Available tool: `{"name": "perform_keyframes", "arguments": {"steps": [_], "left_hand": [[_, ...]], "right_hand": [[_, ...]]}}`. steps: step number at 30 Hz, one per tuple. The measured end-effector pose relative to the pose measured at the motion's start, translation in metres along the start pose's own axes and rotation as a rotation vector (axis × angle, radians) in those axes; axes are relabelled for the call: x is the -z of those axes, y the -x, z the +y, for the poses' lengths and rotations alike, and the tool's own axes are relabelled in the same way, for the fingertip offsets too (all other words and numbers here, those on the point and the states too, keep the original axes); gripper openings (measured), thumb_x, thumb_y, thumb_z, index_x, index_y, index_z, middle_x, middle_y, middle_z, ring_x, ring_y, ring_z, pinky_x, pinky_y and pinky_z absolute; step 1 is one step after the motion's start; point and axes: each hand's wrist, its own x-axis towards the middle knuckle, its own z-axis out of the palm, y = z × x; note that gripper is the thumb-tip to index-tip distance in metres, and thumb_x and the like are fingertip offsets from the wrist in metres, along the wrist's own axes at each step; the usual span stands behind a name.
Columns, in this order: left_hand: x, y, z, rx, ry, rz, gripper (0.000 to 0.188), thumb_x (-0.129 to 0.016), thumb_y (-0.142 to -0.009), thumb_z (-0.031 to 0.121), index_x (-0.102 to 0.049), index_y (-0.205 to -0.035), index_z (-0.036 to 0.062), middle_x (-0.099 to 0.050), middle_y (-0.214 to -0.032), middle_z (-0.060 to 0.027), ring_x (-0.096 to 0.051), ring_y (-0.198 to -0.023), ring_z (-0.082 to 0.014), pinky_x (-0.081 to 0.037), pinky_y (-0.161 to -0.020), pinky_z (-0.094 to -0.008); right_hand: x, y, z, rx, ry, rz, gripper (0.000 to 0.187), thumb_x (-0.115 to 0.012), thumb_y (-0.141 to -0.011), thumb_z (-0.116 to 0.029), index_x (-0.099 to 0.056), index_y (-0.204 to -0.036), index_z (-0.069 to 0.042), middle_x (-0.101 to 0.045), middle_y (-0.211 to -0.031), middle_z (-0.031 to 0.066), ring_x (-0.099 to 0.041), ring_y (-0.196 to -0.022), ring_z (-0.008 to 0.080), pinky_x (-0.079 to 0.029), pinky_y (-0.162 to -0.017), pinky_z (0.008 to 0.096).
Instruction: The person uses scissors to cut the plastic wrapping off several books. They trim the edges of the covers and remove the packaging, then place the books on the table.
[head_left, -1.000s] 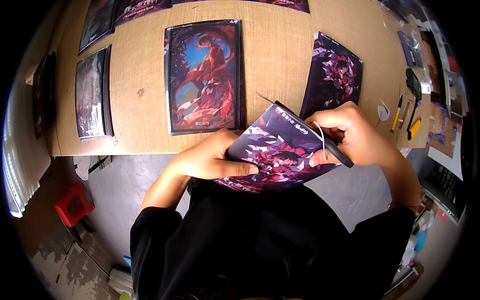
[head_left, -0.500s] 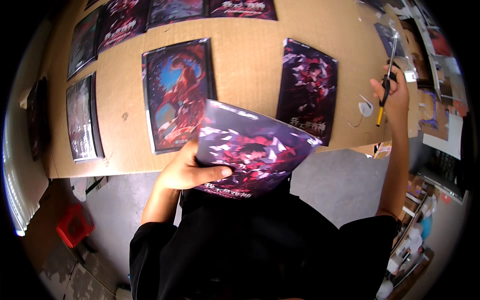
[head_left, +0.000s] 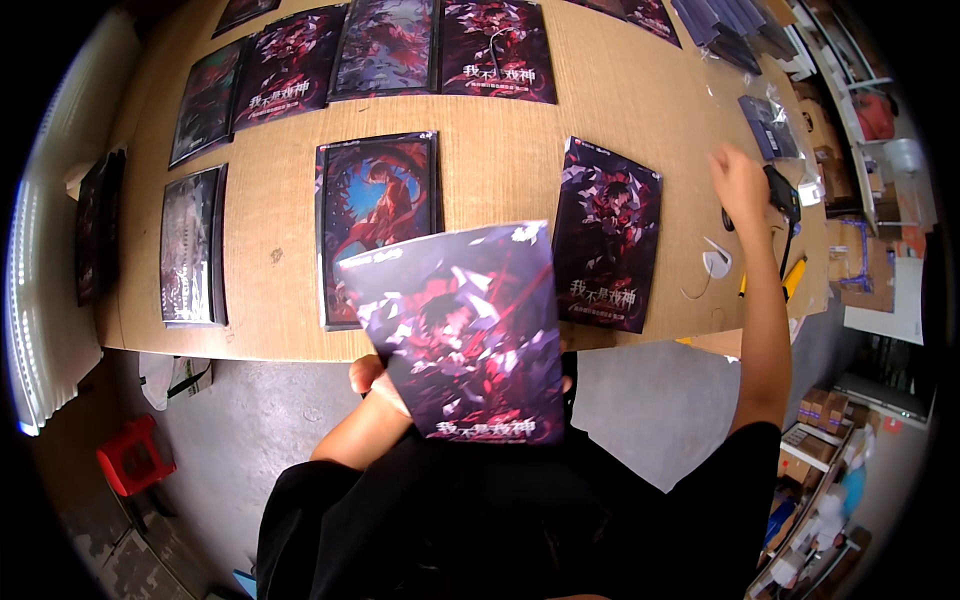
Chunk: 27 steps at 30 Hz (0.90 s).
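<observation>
My left hand (head_left: 378,382) grips a thin illustrated booklet (head_left: 465,345) by its lower left side, holding it tilted up over the table's near edge. The cover is dark purple and red; most of my fingers are hidden behind it. My right hand (head_left: 741,185) is out at the right of the table, fingers curled closed; whatever they hold is hidden. Close beside it are a black tool (head_left: 785,192) and a yellow-and-black tool (head_left: 796,275), partly covered by my forearm. Behind the held booklet lies a blue-and-red booklet (head_left: 375,200), and to its right a dark red one (head_left: 606,240).
Further booklets (head_left: 195,245) lie at the left, and a row of several (head_left: 385,50) runs along the far side. Dark packets (head_left: 735,30) are piled at the far right, near a small dark box (head_left: 768,127). A red stool (head_left: 137,455) stands on the floor.
The booklet in my left hand has swung upright and shifted slightly. My right hand has moved left from the black-handled tool's earlier place and its fingers have curled. The view has tilted up the table.
</observation>
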Motion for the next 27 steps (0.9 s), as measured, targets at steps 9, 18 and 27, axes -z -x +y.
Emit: {"name": "perform_keyframes", "arguments": {"steps": [9, 18, 27], "left_hand": [[-0.014, -0.012, -0.030, 0.111, 0.042, 0.031, 0.064, -0.034, -0.085, 0.053, -0.038, -0.135, 0.0125, -0.043, -0.131, -0.0195, -0.040, -0.115, -0.0498, -0.036, -0.092, -0.0591], [-0.002, -0.037, -0.053, 0.584, 0.125, -0.229, 0.063, -0.028, -0.090, 0.058, -0.039, -0.135, 0.0156, -0.040, -0.133, -0.0197, -0.038, -0.115, -0.0534, -0.037, -0.091, -0.0602], [-0.015, -0.048, -0.054, 0.588, 0.284, -0.353, 0.058, -0.027, -0.093, 0.052, -0.036, -0.137, 0.0155, -0.033, -0.139, -0.0223, -0.038, -0.115, -0.0555, -0.036, -0.095, -0.0582]], "right_hand": [[-0.039, -0.112, -0.202, 0.627, -0.452, 0.176, 0.051, -0.063, -0.080, -0.042, -0.054, -0.121, -0.011, -0.057, -0.111, 0.0161, -0.053, -0.105, 0.0320, -0.044, -0.089, 0.0408], [-0.050, -0.094, -0.200, 0.456, -0.874, 0.491, 0.002, -0.063, -0.073, -0.005, -0.061, -0.073, -0.005, -0.060, -0.072, 0.0121, -0.060, -0.072, 0.0264, -0.049, -0.066, 0.0355], [-0.013, 0.017, 0.093, -0.138, -0.700, 0.690, 0.013, -0.066, -0.082, -0.017, -0.065, -0.086, -0.005, -0.066, -0.080, 0.0041, -0.060, -0.072, 0.0125, -0.047, -0.066, 0.0255]]}}
